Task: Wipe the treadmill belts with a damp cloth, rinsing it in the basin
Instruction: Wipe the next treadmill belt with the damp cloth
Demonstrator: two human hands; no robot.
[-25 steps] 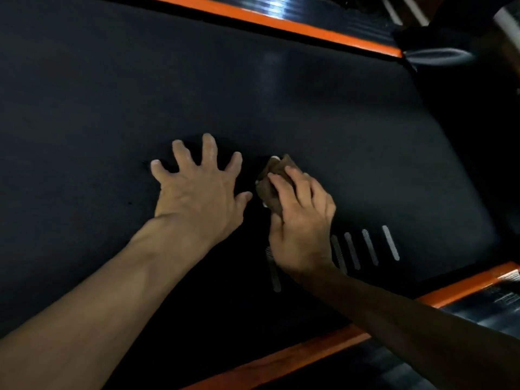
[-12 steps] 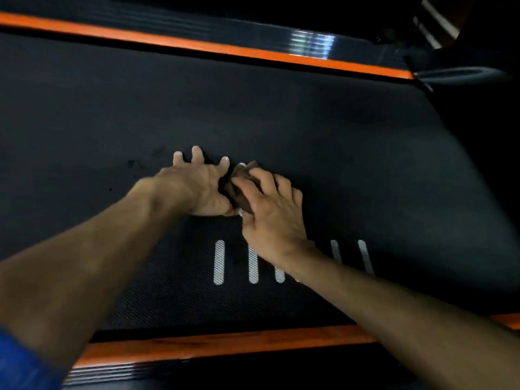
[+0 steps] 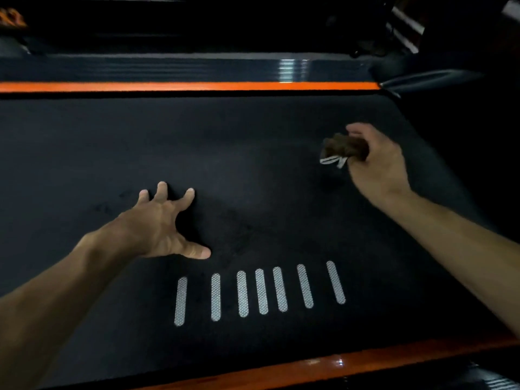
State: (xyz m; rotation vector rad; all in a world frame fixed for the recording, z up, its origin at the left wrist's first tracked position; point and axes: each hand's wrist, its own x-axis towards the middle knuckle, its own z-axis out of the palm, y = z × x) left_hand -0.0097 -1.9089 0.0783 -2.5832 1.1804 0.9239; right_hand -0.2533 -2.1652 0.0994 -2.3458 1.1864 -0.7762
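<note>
The right hand [image 3: 377,161] is gripping a crumpled dark brown cloth [image 3: 345,147] with a small white tag hanging from it, fingers and thumb curled round the bundle, so that grip is clamped on the cloth. Whether the bundle is touching the belt or hanging just above it cannot be told. The hand and cloth are sitting toward the far right of the wide black textured treadmill belt [image 3: 253,170], which is running left to right between 2 orange side rails [image 3: 183,86], one far and one near. The left hand [image 3: 163,226] is pressing spread, straight fingers on the belt at the near left, its grip apart and holding nothing. The cloth is already inside the right grip, so the relation that matters is belt to cloth: most of the belt is lying to the left of it, along the belt's long axis, with faint smudges near the left hand. A row of 7 pale grey printed bars [image 3: 260,291] is lying nearer. No basin is showing, so any rinse would mean reaching out of view.
</note>
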